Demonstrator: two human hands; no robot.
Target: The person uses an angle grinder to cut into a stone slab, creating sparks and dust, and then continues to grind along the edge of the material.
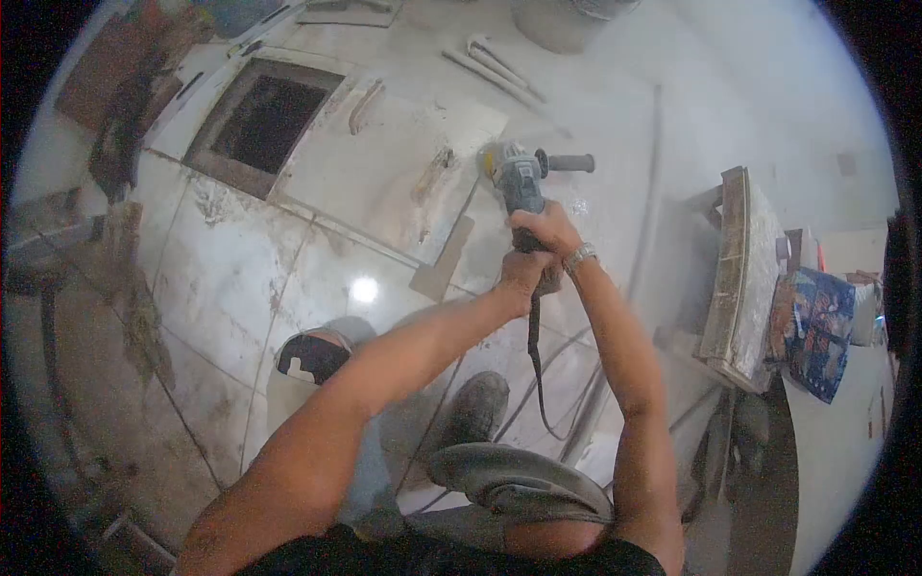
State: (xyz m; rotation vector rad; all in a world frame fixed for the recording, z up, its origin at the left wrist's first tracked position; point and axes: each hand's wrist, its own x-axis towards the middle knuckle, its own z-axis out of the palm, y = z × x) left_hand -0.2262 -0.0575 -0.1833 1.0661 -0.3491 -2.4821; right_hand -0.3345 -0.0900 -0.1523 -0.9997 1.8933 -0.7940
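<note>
Both hands are closed around an angle grinder (pixel 519 180) near the middle of the head view. My right hand (pixel 547 228), with a metal watch (pixel 580 256) at its wrist, wraps the body just behind the motor housing. Lower down, my left hand (pixel 524 273) grips the rear end, where the black cord (pixel 535 360) comes out. The side handle (pixel 572 162) sticks out to the right, untouched. The grinder's yellowish head is at the right edge of a large pale slab (pixel 355 192); dust hides whether its disc touches it.
A dark square opening (pixel 272 120) with a rough frame lies at upper left. Metal rods (pixel 499 75) rest on the floor beyond the grinder. A dusty bench-like piece (pixel 738 274) and a blue patterned cloth (pixel 814 331) stand at right. Dust hazes the upper right.
</note>
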